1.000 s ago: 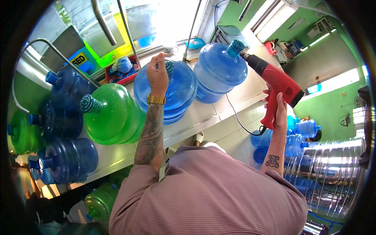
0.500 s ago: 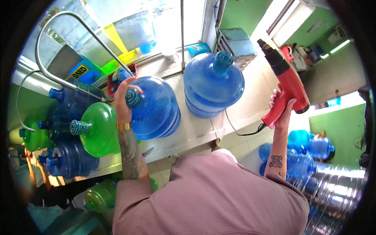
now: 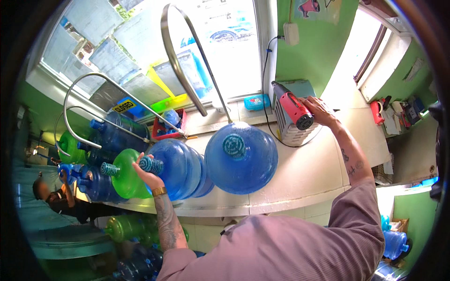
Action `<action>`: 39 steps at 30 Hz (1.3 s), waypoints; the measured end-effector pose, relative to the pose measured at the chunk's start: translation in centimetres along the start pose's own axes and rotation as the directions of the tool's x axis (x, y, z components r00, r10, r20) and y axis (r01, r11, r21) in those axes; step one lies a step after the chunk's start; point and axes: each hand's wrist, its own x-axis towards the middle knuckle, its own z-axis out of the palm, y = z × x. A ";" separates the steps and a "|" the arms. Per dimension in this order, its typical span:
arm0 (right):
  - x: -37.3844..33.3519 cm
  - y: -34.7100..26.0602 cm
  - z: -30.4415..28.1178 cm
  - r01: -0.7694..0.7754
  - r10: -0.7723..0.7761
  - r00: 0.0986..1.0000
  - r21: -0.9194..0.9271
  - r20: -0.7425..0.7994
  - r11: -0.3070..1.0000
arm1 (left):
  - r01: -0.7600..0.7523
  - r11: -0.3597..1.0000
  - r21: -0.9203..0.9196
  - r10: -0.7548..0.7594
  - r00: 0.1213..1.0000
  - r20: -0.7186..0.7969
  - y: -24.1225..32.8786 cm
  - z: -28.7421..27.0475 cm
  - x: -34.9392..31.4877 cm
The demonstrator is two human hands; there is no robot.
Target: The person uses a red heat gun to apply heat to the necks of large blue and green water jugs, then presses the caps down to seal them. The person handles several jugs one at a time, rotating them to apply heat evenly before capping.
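My left hand curls against the wrapped neck of a blue water jug, which leans left on the counter. A patterned teal seal covers that neck. At the right, my right hand holds a red heat gun by its handle, which my fingers mostly hide. The heat gun is over a pale slatted box, its dark nozzle toward the window. Between my hands stands a second blue water jug, its teal-wrapped top facing up. Left of my left hand lies a green water jug with a similar wrapped neck.
Bent metal pipes rise over the counter. A red basket and a blue packet sit by the window. More jugs crowd the left end. A black cord runs beside the box. Another person is far left.
The heat gun has moved from upright in the air at right to over the slatted box, with my right arm reaching forward. My left hand stays at the jug's neck. The view has shifted.
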 end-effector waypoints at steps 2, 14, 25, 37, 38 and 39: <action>1.7 2.8 0.6 -0.003 0.009 0.999 -0.115 0.052 0.993 | -0.067 0.997 0.038 0.068 0.998 -0.010 -0.3 0.4 0.0; 7.9 -8.8 -4.2 0.036 -0.057 0.998 0.653 0.012 0.757 | -0.110 0.987 0.115 0.119 0.990 -0.075 -1.1 0.5 0.7; 9.3 -26.1 -1.0 -0.371 -0.589 0.757 0.928 0.281 -0.034 | -0.200 0.967 0.160 0.202 0.979 0.004 -1.8 -0.9 1.1; -4.7 -27.0 -1.6 0.070 0.266 0.962 0.997 -0.058 -0.038 | -0.462 0.834 0.302 0.457 0.885 0.092 1.4 -3.4 -5.6; -5.9 -27.4 -1.6 0.080 0.406 0.909 0.996 -0.090 0.041 | -0.403 0.860 0.312 0.370 0.915 0.163 1.4 -3.7 -8.1; -6.8 -27.8 -1.6 0.060 0.548 0.828 0.990 -0.121 0.129 | -0.387 0.861 0.330 0.323 0.917 0.233 1.0 -3.8 -10.9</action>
